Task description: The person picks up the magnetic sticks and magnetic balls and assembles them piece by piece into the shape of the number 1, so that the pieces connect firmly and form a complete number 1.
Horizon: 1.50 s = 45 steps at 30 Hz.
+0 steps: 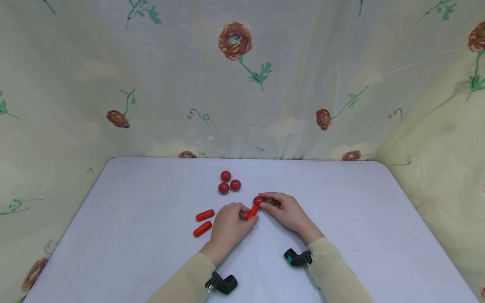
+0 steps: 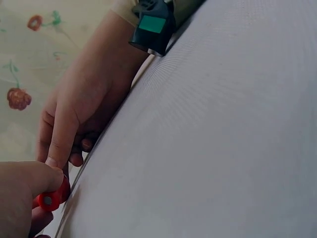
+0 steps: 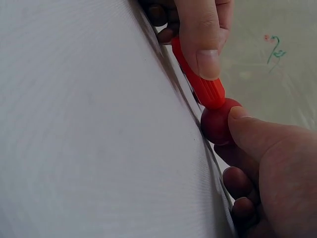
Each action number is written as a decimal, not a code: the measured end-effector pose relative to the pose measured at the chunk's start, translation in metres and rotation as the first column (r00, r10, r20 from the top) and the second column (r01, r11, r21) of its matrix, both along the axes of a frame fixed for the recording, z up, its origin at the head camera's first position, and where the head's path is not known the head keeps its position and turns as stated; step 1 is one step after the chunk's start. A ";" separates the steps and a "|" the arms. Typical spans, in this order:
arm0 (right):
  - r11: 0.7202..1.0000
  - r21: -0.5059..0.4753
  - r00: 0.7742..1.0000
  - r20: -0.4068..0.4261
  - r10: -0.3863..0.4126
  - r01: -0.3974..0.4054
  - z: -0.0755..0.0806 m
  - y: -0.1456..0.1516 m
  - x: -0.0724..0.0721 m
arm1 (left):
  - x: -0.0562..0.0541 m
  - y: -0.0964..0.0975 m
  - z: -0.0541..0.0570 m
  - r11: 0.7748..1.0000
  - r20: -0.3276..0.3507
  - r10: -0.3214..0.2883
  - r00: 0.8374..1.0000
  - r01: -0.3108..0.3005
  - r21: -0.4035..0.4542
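Nearest: black wrist devices (image 1: pixel 223 284) at both pale sleeves (image 1: pixel 189 277). Two loose red rods (image 1: pixel 202 229) lay roughly side by side, apart, just left of the left hand (image 1: pixel 230 225). That hand's thumb and fingers pinched a third rod (image 1: pixel 252 212), tilted, above the white table (image 1: pixel 151 261); its far end touched a dark-red ball (image 1: pixel 258 200), gripped between thumb and fingers of the right hand (image 1: pixel 286 211). Beyond: three more balls (image 1: pixel 223 188), clustered. Farthest: flowered cloth (image 1: pixel 170 63).
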State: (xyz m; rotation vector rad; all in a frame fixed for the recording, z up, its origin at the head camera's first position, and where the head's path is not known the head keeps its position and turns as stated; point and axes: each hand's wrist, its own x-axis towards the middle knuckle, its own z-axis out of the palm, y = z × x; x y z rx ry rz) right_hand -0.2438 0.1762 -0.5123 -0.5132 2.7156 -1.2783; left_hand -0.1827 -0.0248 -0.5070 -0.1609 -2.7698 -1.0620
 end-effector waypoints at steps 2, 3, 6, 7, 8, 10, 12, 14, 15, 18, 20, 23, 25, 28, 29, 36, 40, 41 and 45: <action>1.000 0.000 1.000 -0.005 0.000 0.000 0.000 0.000 0.000 | 0.000 0.000 0.000 1.000 0.003 0.003 1.000 -0.003 -0.006; 1.000 -0.001 1.000 -0.008 -0.001 0.001 0.000 0.000 0.000 | -0.001 0.000 -0.001 1.000 0.003 0.005 1.000 -0.005 -0.009; 1.000 -0.002 1.000 -0.017 0.004 -0.004 0.000 -0.001 0.000 | -0.001 0.000 -0.001 1.000 0.009 0.009 1.000 -0.009 -0.014; 1.000 0.000 1.000 -0.019 0.004 -0.004 0.000 -0.001 0.000 | 0.000 0.000 -0.001 1.000 0.011 0.011 1.000 -0.010 -0.015; 1.000 0.001 1.000 -0.020 0.004 -0.004 0.000 -0.001 0.000 | 0.000 0.000 -0.001 1.000 0.012 0.011 1.000 -0.011 -0.016; 1.000 0.006 1.000 -0.024 0.005 -0.004 0.001 -0.001 0.001 | 0.000 0.000 -0.001 1.000 0.014 0.012 1.000 -0.012 -0.013; 1.000 0.011 1.000 -0.025 0.001 0.000 0.002 -0.001 0.001 | 0.001 0.000 -0.001 1.000 0.013 0.010 1.000 -0.010 -0.011; 1.000 0.015 1.000 -0.031 0.000 0.001 0.003 0.000 0.002 | 0.001 -0.001 0.000 1.000 0.011 0.003 1.000 -0.003 -0.007; 1.000 0.016 1.000 -0.032 -0.002 0.002 0.003 0.000 0.002 | 0.001 -0.001 0.000 1.000 0.011 0.000 1.000 0.000 -0.006; 1.000 0.016 1.000 -0.026 -0.002 0.002 0.002 0.001 0.002 | 0.001 -0.001 0.000 1.000 0.019 -0.004 1.000 0.004 -0.005; 1.000 0.013 1.000 -0.022 -0.002 0.002 0.001 0.001 0.002 | 0.000 -0.001 -0.001 1.000 0.026 -0.006 1.000 0.006 -0.006; 1.000 0.009 1.000 -0.020 0.000 0.000 -0.001 0.001 0.001 | 0.000 -0.002 -0.002 1.000 0.032 -0.008 0.999 0.009 -0.009; 1.000 0.011 1.000 -0.022 0.002 -0.002 -0.001 0.001 0.001 | 0.000 -0.002 -0.002 1.000 0.031 -0.012 0.999 0.012 -0.002; 1.000 0.012 1.000 -0.023 0.006 -0.006 -0.001 0.001 0.001 | 0.001 -0.002 -0.001 1.000 0.032 -0.014 0.999 0.014 0.010; 1.000 0.014 1.000 -0.022 0.006 -0.005 -0.001 0.001 0.001 | 0.001 -0.002 -0.001 1.000 0.036 -0.016 0.999 0.016 0.015; 1.000 0.016 1.000 -0.015 0.002 -0.002 -0.001 0.000 0.002 | 0.004 -0.010 0.014 0.999 0.075 -0.018 0.997 0.015 0.044; 1.000 0.021 1.000 -0.013 -0.002 0.002 0.000 0.000 0.002 | 0.002 -0.021 0.024 0.999 0.073 -0.015 0.997 0.012 0.048; 1.000 0.023 1.000 -0.014 -0.003 0.003 0.000 0.001 0.002 | 0.000 -0.024 0.025 0.999 0.070 -0.016 0.997 0.013 0.043; 0.999 0.032 1.000 -0.015 -0.006 0.006 0.001 0.001 0.002 | -0.006 -0.038 0.032 0.999 0.058 -0.017 0.998 0.015 0.030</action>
